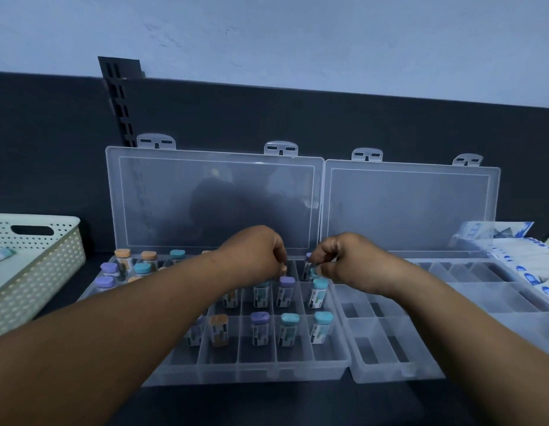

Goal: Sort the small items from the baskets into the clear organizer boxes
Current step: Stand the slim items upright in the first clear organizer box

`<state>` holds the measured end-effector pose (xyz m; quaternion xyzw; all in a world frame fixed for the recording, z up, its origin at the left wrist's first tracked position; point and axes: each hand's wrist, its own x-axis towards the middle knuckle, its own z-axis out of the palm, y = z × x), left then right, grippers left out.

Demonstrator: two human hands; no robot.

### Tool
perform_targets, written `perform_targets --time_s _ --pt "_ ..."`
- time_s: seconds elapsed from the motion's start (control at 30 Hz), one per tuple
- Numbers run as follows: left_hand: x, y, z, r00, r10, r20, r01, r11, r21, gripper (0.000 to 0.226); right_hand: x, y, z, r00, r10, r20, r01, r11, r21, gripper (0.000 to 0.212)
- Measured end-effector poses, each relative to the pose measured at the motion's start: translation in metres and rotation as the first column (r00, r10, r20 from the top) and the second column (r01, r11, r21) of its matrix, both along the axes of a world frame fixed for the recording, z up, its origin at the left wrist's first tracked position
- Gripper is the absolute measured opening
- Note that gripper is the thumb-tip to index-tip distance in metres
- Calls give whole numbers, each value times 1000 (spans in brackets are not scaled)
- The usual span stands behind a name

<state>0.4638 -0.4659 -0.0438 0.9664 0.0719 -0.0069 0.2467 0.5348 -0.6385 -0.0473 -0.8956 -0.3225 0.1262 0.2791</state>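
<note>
A clear organizer box [260, 368] lies open in front of me, its compartments holding several small upright containers with purple, teal and orange caps. My left hand [254, 252] hovers over the back rows with its fingers curled down; its fingertips pinch a small item just above a purple-capped container [286, 292]. My right hand [350, 259] reaches over the box's back right corner and pinches a teal-capped container [314, 272] there. A second clear organizer box [396, 348] lies open to the right, with nothing in the compartments I can see.
A cream perforated basket [36, 265] stands at the left with a small item inside. White and blue packets [531, 265] lie at the far right. Both box lids [214, 204] lean upright against the dark back panel.
</note>
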Motion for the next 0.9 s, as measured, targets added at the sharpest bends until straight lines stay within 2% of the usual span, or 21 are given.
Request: perform_targets --time_s 0.37,0.57,0.73,0.9 --pt "-6 2 5 998 -20 55 20 1000 7 28 -5 3 10 997 -32 73 33 999 -21 13" --pt "-17 15 12 990 -23 142 13 997 73 29 -18 15 24 978 0 210 9 999 -39 11" --pt "-44 46 25 968 -23 251 -30 978 208 34 -40 41 40 911 115 395 -66 989 -135 21" --pt "-94 99 39 946 2 324 -130 919 372 41 -71 95 50 828 273 489 -164 953 -256 50"
